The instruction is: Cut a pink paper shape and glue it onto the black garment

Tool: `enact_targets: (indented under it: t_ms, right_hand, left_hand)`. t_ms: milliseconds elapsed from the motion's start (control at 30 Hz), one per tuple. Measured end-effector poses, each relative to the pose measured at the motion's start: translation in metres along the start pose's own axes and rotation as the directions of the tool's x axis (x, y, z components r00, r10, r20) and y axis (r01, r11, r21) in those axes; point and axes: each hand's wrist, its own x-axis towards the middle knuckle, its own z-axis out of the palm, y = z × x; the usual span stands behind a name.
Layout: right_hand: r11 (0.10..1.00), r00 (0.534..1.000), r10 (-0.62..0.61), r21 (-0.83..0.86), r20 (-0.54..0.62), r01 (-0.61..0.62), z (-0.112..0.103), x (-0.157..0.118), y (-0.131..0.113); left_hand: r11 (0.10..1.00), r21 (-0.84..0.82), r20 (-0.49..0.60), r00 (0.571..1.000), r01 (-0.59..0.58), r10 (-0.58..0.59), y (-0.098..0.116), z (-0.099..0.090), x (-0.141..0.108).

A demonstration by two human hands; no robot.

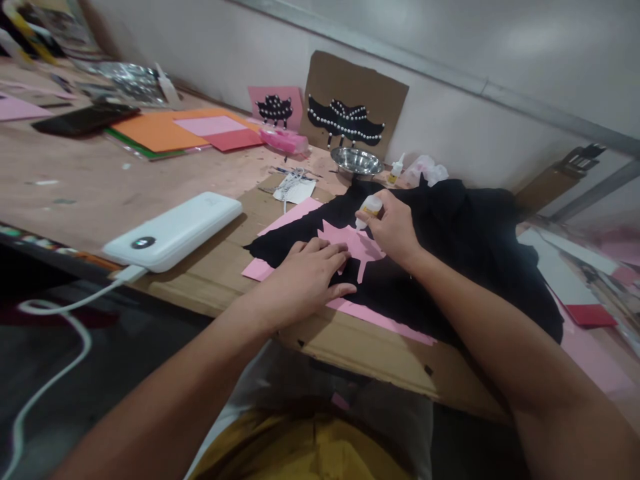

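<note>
A pink paper cut-out (363, 245) with pointed edges lies on a spread of black cloth (450, 227). My left hand (313, 273) rests flat over the cut-out's left part, fingers stretched out and palm down on the cloth. In my right hand (393, 223) is a small white glue bottle (369, 208) with a yellow label, tilted nozzle down at the cut-out's upper edge. Whether the nozzle touches the paper I cannot tell. Beneath the cloth, pink paper (385, 323) sticks out at the front and left.
Cardboard (350, 357) covers the table's front edge. To the left lies a white power bank (175, 230) with a cable. Behind stand a metal bowl (356, 162), another glue bottle (396, 170) and a brown board (357, 87) with a beaded black shape. Coloured sheets (155, 130) lie back left.
</note>
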Motion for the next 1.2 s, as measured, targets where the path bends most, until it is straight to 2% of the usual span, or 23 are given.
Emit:
enact_targets:
  t_ms: [133,300,467,733,1067,1200]
  right_hand:
    - [1.000,1.000,0.017,-0.018,-0.025,-0.018,-0.005,-0.002,0.002]
    - [1.000,1.000,0.005,-0.010,-0.031,-0.006,0.001,0.001,0.001]
    - [1.000,1.000,-0.012,0.017,-0.007,0.012,0.006,0.001,-0.004]
    - [1.000,0.999,-0.020,0.018,0.030,0.019,-0.001,-0.009,-0.010]
    - [0.995,0.999,-0.030,0.095,0.039,0.026,0.013,-0.007,-0.016]
    - [0.995,0.999,-0.022,0.096,0.031,0.019,0.012,-0.005,-0.014]
  left_hand:
    - [1.000,-0.001,-0.001,1.000,0.000,0.000,0.000,0.000,0.000]
    - [1.000,-0.001,-0.004,1.000,-0.007,0.007,-0.001,0.000,0.000]
    - [1.000,0.020,0.006,1.000,-0.008,0.007,0.000,0.000,0.000]
    - [0.999,0.030,-0.020,1.000,-0.023,0.024,-0.002,0.002,-0.001]
    - [1.000,0.025,-0.017,1.000,-0.013,0.013,0.000,-0.003,-0.001]
    - [1.000,0.015,-0.024,0.999,-0.024,0.024,-0.002,-0.002,-0.003]
